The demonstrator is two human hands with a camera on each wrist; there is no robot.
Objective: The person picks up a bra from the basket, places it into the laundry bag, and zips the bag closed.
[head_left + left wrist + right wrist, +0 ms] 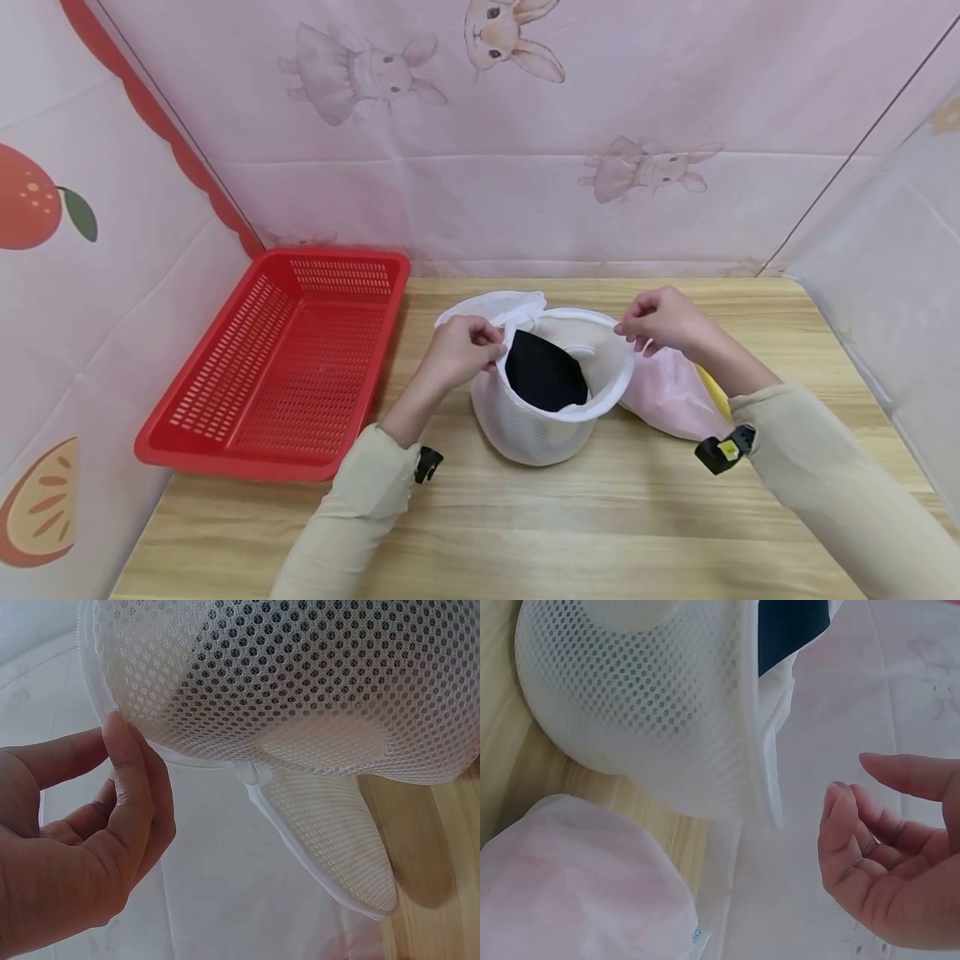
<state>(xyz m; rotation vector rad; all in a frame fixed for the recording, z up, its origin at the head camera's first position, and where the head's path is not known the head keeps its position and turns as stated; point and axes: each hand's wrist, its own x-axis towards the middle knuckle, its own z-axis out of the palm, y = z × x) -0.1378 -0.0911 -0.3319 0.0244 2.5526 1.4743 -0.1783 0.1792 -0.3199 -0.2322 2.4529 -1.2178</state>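
Steadying the mesh bag [525,439] around the black item [545,373], my left hand [462,350] pinches its rim [603,406]; my right hand [663,321], fingers apart and empty, probably must catch the opposite side.

Wood-grain table [525,533], red basket [315,371] at left, white mesh bag [528,435], pink fabric item [667,393] beside it

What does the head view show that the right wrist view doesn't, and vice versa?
Head only: the left hand pinching the white mesh bag at its rim, and a yellow patch beside the pink fabric.
Right wrist only: a small tag at the pink fabric's edge.
Both: the white mesh bag, the dark item inside it, the pink fabric and the right hand.
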